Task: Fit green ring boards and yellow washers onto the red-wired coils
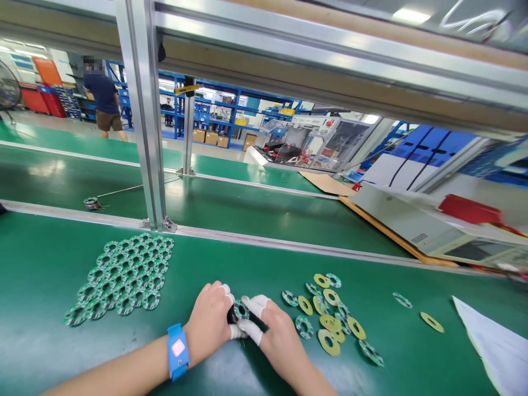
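Note:
My left hand (210, 313), with white finger cots and a blue wrist strap (177, 352), is closed around a dark round part, mostly hidden by the fingers. On top of that part sits a green ring-shaped circuit board (241, 310). The thumb and fingers of my right hand (270, 327), also in white finger cots, pinch this board's right edge. Thin wire ends show below the hands. To the right lies a loose scatter of green ring boards (304, 326) and yellow rings (329, 342). A patch of ring boards (124, 272) is laid out in close rows at the left.
A metal post (144, 121) rises from the rail behind the green worktop (198, 374). Beyond it, a small wound part (92, 203) stands on the green belt (247, 212). White paper (499, 352) lies at the right. A person (102, 96) stands far back left.

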Available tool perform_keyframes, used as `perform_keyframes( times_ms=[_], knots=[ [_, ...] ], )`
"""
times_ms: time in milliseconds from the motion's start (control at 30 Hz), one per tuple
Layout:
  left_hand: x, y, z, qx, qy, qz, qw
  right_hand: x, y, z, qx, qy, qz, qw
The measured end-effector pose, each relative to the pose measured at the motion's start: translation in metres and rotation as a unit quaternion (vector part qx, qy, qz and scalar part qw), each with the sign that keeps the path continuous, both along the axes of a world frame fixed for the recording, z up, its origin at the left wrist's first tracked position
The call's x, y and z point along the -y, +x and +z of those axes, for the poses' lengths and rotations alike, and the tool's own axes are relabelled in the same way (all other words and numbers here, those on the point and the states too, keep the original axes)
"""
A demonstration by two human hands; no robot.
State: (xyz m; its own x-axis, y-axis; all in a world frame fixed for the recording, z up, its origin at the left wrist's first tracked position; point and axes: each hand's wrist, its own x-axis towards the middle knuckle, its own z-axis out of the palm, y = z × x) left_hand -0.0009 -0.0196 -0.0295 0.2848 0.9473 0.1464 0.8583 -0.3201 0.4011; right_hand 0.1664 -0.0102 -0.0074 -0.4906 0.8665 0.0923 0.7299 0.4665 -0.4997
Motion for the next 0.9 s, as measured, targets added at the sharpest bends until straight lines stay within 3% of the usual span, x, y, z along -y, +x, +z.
perform_keyframes(
  times_ms=[200,367,900],
  knots=[
    [-0.001,0.0,-0.002,0.008,-0.001,0.002,1.0,-0.003,-0.005,0.009,-0.051,-0.05,-0.006,0.997],
    [-0.001,-0.002,-0.002,0.008,-0.003,0.0,1.0,-0.005,-0.008,0.021,-0.136,-0.093,0.04,0.985],
    [0.0,0.0,-0.001,0.02,-0.029,0.0,0.999,-0.009,-0.011,0.039,-0.028,-0.108,0.016,0.994]
  ],
)
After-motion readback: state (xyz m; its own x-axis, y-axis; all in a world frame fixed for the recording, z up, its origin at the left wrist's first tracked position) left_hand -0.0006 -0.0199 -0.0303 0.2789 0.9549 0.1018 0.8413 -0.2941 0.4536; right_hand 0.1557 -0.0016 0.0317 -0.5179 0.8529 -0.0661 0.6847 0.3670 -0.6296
